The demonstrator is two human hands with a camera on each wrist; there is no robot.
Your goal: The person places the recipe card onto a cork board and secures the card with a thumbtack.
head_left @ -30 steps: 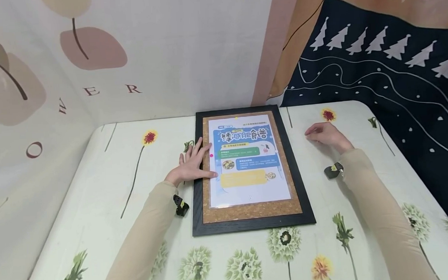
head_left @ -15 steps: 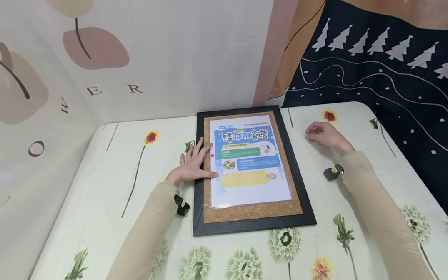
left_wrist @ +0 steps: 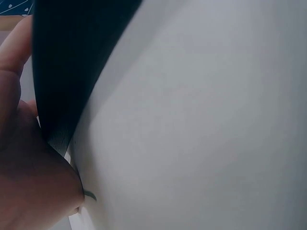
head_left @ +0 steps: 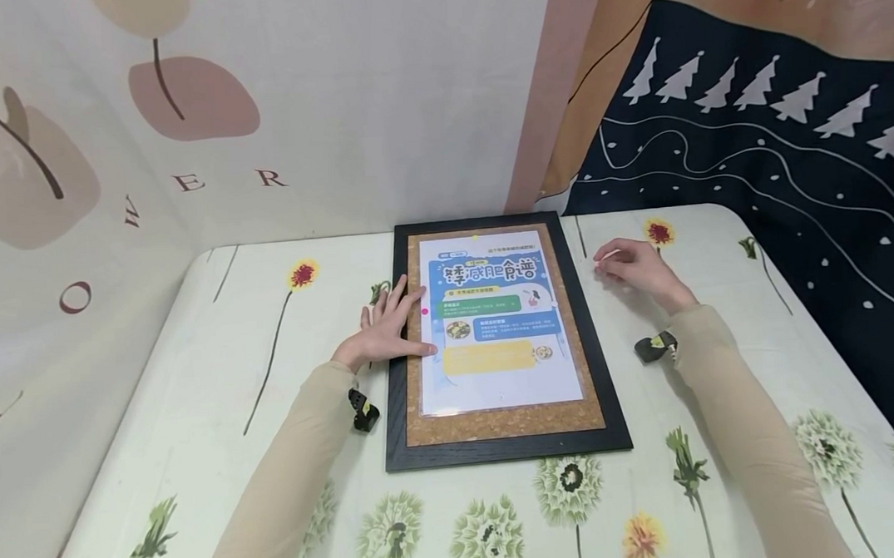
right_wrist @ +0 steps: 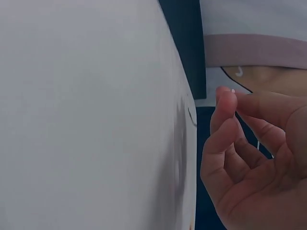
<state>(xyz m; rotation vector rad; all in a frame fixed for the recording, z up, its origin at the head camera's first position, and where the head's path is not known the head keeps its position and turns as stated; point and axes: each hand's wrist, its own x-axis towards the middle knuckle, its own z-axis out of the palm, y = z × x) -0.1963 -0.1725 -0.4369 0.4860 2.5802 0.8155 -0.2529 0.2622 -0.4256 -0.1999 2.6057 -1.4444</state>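
A black-framed cork board (head_left: 498,422) lies flat, with a printed sheet (head_left: 497,391) on it. A pink thumbtack (head_left: 424,312) sits at the sheet's left edge and a yellow thumbtack (head_left: 475,237) at its top. My left hand (head_left: 378,339) is spread over the frame's left side, thumb and fingertips resting on the sheet's edge. In the left wrist view the dark frame (left_wrist: 72,62) stands close beside the palm. Right of the board, my right hand (head_left: 641,272) pinches a small thumbtack (right_wrist: 233,91) between thumb and fingers; only a tiny pale bit shows.
The board lies on a table with a flower-print cloth (head_left: 200,456). A pale curtain (head_left: 379,107) hangs behind the table, and a dark tree-print cloth (head_left: 756,149) hangs at the right. A small black camera (head_left: 654,347) is worn at the right wrist.
My right hand has moved slightly left, closer to the board's right edge, still pinching. The left hand keeps its place on the board.
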